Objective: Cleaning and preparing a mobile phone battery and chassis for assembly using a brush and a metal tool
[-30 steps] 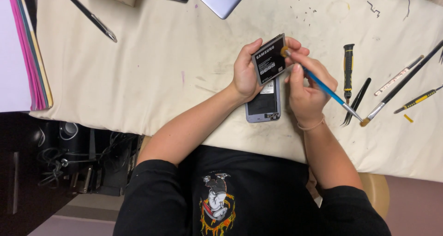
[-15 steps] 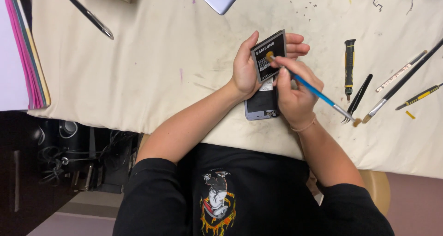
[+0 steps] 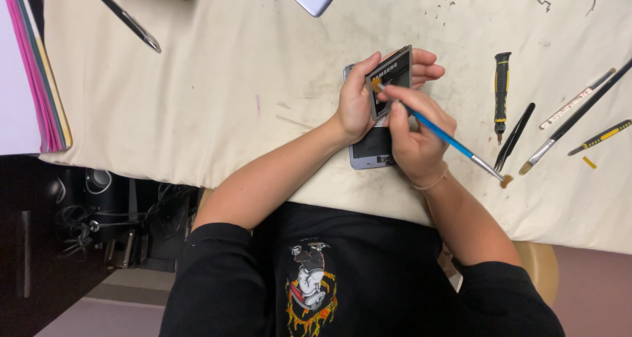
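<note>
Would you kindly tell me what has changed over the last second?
The right hand swung the brush up so its handle end now touches the battery, which the left hand has tilted a little. Unchanged: both grips, the phone beneath, the tools on the cloth.

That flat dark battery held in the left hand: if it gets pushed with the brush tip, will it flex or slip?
The battery looks like a rigid flat slab, so it probably won't flex. Its face seems smooth, so it may slide. The left hand pinches it by its edges, tilted above the phone, so a firm push from the brush might pivot it.
</note>
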